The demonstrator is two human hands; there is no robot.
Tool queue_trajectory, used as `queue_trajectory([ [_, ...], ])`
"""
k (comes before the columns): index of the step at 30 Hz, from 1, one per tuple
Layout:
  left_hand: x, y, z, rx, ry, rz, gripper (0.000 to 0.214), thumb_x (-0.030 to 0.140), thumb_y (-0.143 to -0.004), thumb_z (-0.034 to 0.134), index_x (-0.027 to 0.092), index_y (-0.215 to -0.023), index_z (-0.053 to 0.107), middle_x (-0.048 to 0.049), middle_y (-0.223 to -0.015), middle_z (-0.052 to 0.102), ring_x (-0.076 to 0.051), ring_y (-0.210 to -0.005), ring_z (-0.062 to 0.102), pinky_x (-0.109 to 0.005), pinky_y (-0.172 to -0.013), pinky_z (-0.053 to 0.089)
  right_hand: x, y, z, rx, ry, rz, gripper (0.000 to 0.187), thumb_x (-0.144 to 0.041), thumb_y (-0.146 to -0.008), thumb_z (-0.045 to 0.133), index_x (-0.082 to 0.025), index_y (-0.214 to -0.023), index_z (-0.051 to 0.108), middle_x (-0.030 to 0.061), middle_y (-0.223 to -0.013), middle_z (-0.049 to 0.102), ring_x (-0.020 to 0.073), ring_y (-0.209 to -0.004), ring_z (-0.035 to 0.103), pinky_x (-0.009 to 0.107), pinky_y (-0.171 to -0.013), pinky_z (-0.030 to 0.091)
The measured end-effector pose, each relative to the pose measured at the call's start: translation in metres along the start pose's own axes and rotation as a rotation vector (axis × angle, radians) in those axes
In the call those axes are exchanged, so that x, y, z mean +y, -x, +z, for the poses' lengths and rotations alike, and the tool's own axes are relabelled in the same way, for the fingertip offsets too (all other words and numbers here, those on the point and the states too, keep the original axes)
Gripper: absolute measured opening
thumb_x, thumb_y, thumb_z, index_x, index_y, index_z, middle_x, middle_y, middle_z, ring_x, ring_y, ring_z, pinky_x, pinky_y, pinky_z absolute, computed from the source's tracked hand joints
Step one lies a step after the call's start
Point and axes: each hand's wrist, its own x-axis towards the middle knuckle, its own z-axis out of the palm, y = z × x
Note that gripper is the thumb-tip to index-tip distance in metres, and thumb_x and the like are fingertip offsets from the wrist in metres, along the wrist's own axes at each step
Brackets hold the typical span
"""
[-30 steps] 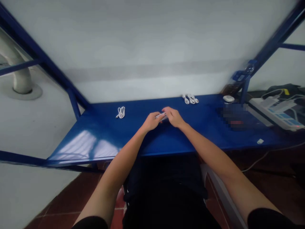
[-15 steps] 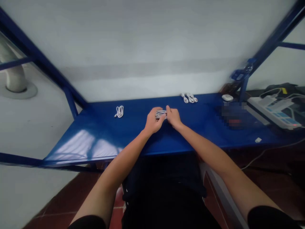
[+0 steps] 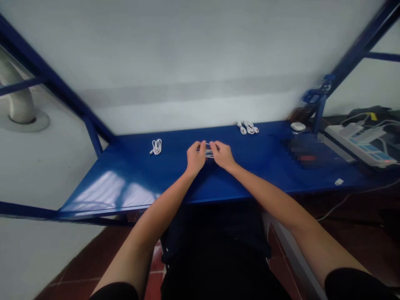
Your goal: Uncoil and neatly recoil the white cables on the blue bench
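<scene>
A looped white cable (image 3: 209,153) stretches between my two hands, just above the blue table (image 3: 175,177). My left hand (image 3: 196,156) is closed around the left end of its loops, thumb on top. Closed on the right end is my right hand (image 3: 222,154), its thumb also above the strands. Several strands show in the gap between the thumbs; the ends of the coil are hidden in my fingers. To the left lies a separate coiled white cable (image 3: 156,146). Bundled white cables (image 3: 249,128) rest near the back edge, right of my hands.
On the right stand a white power strip (image 3: 371,146) with plugged-in cords and a dark, pixelated item (image 3: 304,150). A small white piece (image 3: 339,182) lies near the front edge. A white case (image 3: 298,126) and a bottle (image 3: 326,85) are at the back right. Blue frame posts (image 3: 93,135) flank the table.
My left hand has shifted slightly left, and both hands now hold opposite ends of the cable coil with thumbs facing. The strands between them are more spread out.
</scene>
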Motion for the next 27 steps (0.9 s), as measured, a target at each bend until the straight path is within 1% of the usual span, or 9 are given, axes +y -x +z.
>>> queue_trajectory([
  [5,0.004,0.004,0.005,0.065,0.123,-0.024,0.021,0.042,-0.09,0.056,0.022,-0.093,0.049,0.0041,-0.07,0.058,-0.007,-0.048,0.051,-0.018,-0.045,0.038,-0.004,0.001,0.002,0.095,-0.038,0.032,0.047,-0.05,-0.097,0.035,-0.02,-0.069,0.058,0.0026,-0.064,0.062,0.0159,-0.061,0.056,0.027,-0.064,0.041],
  [9,0.002,0.003,0.006,0.079,0.162,-0.054,0.023,0.043,-0.092,0.052,0.024,-0.105,0.05,0.0046,-0.068,0.057,-0.009,-0.047,0.052,-0.019,-0.043,0.037,-0.003,0.001,0.003,0.11,-0.015,-0.04,0.049,-0.049,-0.098,0.032,-0.02,-0.069,0.059,0.0045,-0.068,0.062,0.0168,-0.065,0.057,0.029,-0.068,0.042],
  [11,-0.001,0.001,0.006,0.095,0.159,-0.069,0.026,0.046,-0.092,0.05,0.022,-0.1,0.054,0.0032,-0.067,0.058,-0.009,-0.049,0.052,-0.019,-0.043,0.037,-0.002,0.001,0.005,0.089,0.021,-0.085,0.049,-0.048,-0.099,0.031,-0.021,-0.067,0.058,0.0051,-0.067,0.061,0.0172,-0.065,0.057,0.03,-0.069,0.043],
  [15,-0.011,-0.005,0.006,0.087,0.135,-0.133,0.041,0.053,-0.091,0.047,0.018,-0.074,0.057,-0.001,-0.06,0.057,-0.013,-0.056,0.055,-0.02,-0.045,0.038,-0.004,0.001,0.008,0.042,0.05,-0.127,0.048,-0.045,-0.099,0.031,-0.022,-0.064,0.053,0.005,-0.066,0.058,0.0183,-0.067,0.056,0.031,-0.071,0.044],
  [18,-0.017,-0.009,0.006,0.138,0.127,-0.143,0.044,0.052,-0.089,0.05,0.017,-0.063,0.054,-0.0001,-0.055,0.053,-0.013,-0.056,0.054,-0.021,-0.046,0.037,-0.008,0.003,0.009,0.023,0.025,-0.194,0.039,-0.042,-0.098,0.033,-0.022,-0.073,0.055,0.0061,-0.074,0.063,0.0195,-0.075,0.059,0.032,-0.075,0.045],
  [21,-0.015,-0.011,0.006,0.197,0.166,-0.155,0.04,0.049,-0.087,0.054,0.017,-0.062,0.054,0.0019,-0.055,0.051,-0.011,-0.054,0.052,-0.02,-0.047,0.037,-0.01,0.006,0.008,0.042,0.026,-0.274,0.03,-0.042,-0.096,0.038,-0.021,-0.087,0.058,0.0089,-0.088,0.066,0.0207,-0.082,0.061,0.033,-0.079,0.046],
  [23,-0.011,-0.01,0.007,0.202,0.211,-0.193,0.037,0.047,-0.086,0.054,0.017,-0.064,0.055,0.003,-0.055,0.05,-0.009,-0.051,0.05,-0.019,-0.045,0.036,-0.007,0.007,0.008,0.054,0.061,-0.303,0.029,-0.043,-0.095,0.04,-0.02,-0.093,0.058,0.0109,-0.093,0.067,0.0218,-0.085,0.062,0.033,-0.08,0.046],
  [25,-0.006,-0.009,0.008,0.186,0.244,-0.241,0.035,0.045,-0.087,0.054,0.017,-0.066,0.054,0.0041,-0.053,0.048,-0.008,-0.045,0.046,-0.019,-0.041,0.032,-0.002,0.005,0.008,0.044,0.107,-0.303,0.031,-0.042,-0.097,0.036,-0.02,-0.093,0.058,0.0115,-0.092,0.068,0.0222,-0.084,0.063,0.032,-0.078,0.046],
  [27,-0.004,-0.006,0.009,0.143,0.24,-0.256,0.035,0.044,-0.087,0.054,0.018,-0.064,0.053,0.0051,-0.048,0.044,-0.008,-0.04,0.042,-0.019,-0.038,0.028,0.003,0.002,0.006,0.015,0.161,-0.267,0.035,-0.04,-0.098,0.032,-0.02,-0.086,0.059,0.0099,-0.081,0.068,0.0217,-0.075,0.063,0.031,-0.072,0.045],
])
